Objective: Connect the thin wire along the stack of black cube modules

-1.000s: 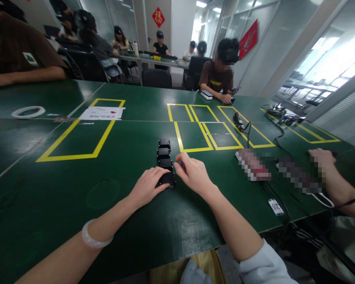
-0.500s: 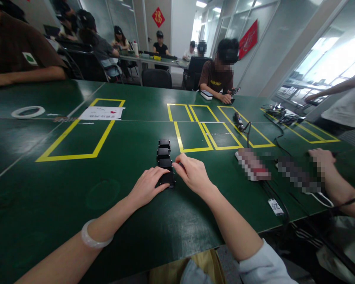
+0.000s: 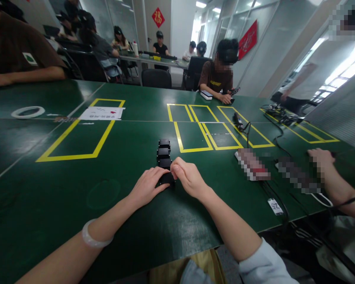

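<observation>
Lying well out to the left of the bare left hand (image 3: 148, 185) is a flat white ring (image 3: 28, 112); nearer, forward and left of that hand, a printed white paper sheet (image 3: 100, 113) overlaps a yellow tape outline. The left hand bends its thumb and fingers about the nearest black, square-topped block (image 3: 166, 179), gripping it from the left. This block ends a row of small black blocks (image 3: 163, 152), which lies just right of the left hand and stretches forward past its fingertips. The row's long axis points almost straight away from the person. Right of the nearest block, the bare right hand (image 3: 189, 177) curls its fingers in at the block's edge; what they pinch, if anything, is hidden. Farther right of it lies a blurred, pinkish flat oblong object (image 3: 253, 163).
</observation>
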The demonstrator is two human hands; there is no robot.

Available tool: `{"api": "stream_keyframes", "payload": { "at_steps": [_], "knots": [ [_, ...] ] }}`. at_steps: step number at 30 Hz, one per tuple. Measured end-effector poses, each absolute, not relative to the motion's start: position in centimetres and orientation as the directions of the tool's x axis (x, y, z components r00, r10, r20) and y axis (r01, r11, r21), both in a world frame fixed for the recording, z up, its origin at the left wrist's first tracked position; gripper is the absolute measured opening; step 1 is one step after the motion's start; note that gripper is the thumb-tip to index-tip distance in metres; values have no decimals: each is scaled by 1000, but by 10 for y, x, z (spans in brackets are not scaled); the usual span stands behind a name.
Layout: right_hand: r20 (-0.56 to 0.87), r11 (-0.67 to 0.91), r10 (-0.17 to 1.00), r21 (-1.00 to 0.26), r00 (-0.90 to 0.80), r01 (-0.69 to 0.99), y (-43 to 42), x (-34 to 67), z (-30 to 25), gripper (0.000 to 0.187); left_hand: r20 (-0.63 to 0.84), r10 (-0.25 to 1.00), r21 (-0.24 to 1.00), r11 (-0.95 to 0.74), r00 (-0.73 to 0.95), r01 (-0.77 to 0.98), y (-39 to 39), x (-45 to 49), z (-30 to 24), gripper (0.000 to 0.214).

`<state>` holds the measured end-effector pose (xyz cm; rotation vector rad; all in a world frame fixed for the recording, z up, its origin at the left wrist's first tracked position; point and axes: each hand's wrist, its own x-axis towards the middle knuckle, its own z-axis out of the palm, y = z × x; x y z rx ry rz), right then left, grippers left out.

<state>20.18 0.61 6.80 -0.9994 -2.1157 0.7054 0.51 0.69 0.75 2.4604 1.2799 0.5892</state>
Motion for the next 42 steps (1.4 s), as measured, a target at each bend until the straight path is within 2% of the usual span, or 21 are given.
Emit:
{"api": "stream_keyframes", "payload": {
  "at_steps": [8,15,24,35,42],
  "knots": [
    [324,481,835,-822,-444,305,7,198,66,43,207,824,437,-561,528,703,6,6,9,29],
    [302,336,900,-940,-316,57,10,195,60,29,216,825,440,-560,523,702,6,6,7,31],
    [284,322,919,-940,-274,108,13,197,54,37,207,829,449,-552,519,703,7,6,7,34],
    [335,384,913,-897,-234,217,16,196,49,27,198,836,461,-540,512,704,7,5,8,35],
    [346,391,914,-890,-212,233,17,198,47,32,213,833,456,-547,510,703,7,6,7,34]
  ]
}}
